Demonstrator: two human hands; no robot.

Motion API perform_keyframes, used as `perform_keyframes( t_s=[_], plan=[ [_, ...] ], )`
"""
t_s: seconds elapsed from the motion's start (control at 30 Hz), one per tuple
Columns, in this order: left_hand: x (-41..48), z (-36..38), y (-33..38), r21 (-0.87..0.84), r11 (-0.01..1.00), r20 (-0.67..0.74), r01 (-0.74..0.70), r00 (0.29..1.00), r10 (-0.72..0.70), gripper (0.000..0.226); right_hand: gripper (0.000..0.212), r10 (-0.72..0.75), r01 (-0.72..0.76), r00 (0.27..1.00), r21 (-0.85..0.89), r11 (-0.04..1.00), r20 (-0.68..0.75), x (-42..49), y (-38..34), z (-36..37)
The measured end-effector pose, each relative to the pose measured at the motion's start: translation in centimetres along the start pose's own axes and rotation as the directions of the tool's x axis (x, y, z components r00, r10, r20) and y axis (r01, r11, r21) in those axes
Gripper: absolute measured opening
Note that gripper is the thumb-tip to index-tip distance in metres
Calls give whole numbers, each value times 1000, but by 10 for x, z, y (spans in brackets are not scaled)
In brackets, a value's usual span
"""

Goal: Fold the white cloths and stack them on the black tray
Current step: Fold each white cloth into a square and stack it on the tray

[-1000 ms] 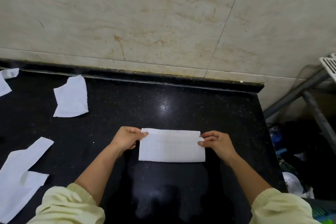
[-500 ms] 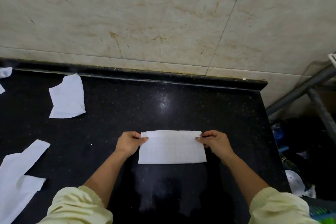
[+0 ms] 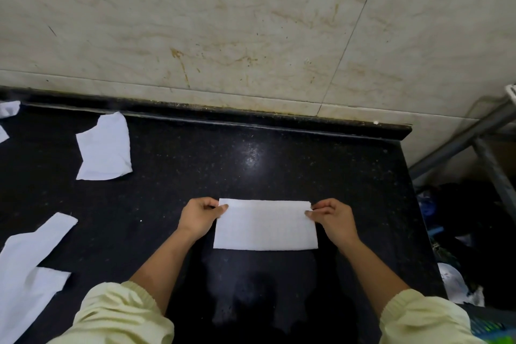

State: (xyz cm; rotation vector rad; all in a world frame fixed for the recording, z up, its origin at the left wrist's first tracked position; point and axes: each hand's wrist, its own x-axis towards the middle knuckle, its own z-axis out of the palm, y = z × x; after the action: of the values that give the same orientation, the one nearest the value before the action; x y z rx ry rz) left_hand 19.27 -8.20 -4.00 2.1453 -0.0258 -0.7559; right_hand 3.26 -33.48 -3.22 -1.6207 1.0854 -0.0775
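Observation:
A white cloth (image 3: 265, 225), folded into a wide rectangle, lies flat on the black counter (image 3: 251, 165) in front of me. My left hand (image 3: 199, 216) pinches its far left corner between thumb and curled fingers. At the far right corner my right hand (image 3: 332, 218) pinches the cloth the same way. No black tray is in view.
Unfolded white cloths lie at the left: one near the wall (image 3: 104, 148), a long one at the near left (image 3: 30, 265), scraps at the far left edge (image 3: 8, 109). A tiled wall (image 3: 251, 22) backs the counter. The counter ends at right, beside a metal frame (image 3: 474, 142).
The folded cloth and both hands stay in almost the same place; only the view has shifted slightly.

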Motion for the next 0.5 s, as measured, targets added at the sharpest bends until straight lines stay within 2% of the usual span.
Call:
perform_keyframes(
  t_s=[0.17, 0.27, 0.4, 0.5],
  plan=[
    [-2, 6, 3, 84, 996, -66, 3, 998, 3, 18, 16, -37, 31, 999, -180, 983, -32, 2, 4, 5],
    [-12, 5, 5, 148, 988, -136, -32, 989, 52, 19, 17, -85, 69, 994, -226, 972, -62, -3, 2, 3],
    [-36, 8, -3, 195, 956, -177, -219, 951, 254, 19, 16, -157, 135, 986, -280, 950, -58, -16, 1, 1],
    [-52, 15, -14, 206, 917, -63, -342, 930, 361, 19, 19, -236, 220, 972, -387, 895, 5, -27, 8, 3]
  ],
)
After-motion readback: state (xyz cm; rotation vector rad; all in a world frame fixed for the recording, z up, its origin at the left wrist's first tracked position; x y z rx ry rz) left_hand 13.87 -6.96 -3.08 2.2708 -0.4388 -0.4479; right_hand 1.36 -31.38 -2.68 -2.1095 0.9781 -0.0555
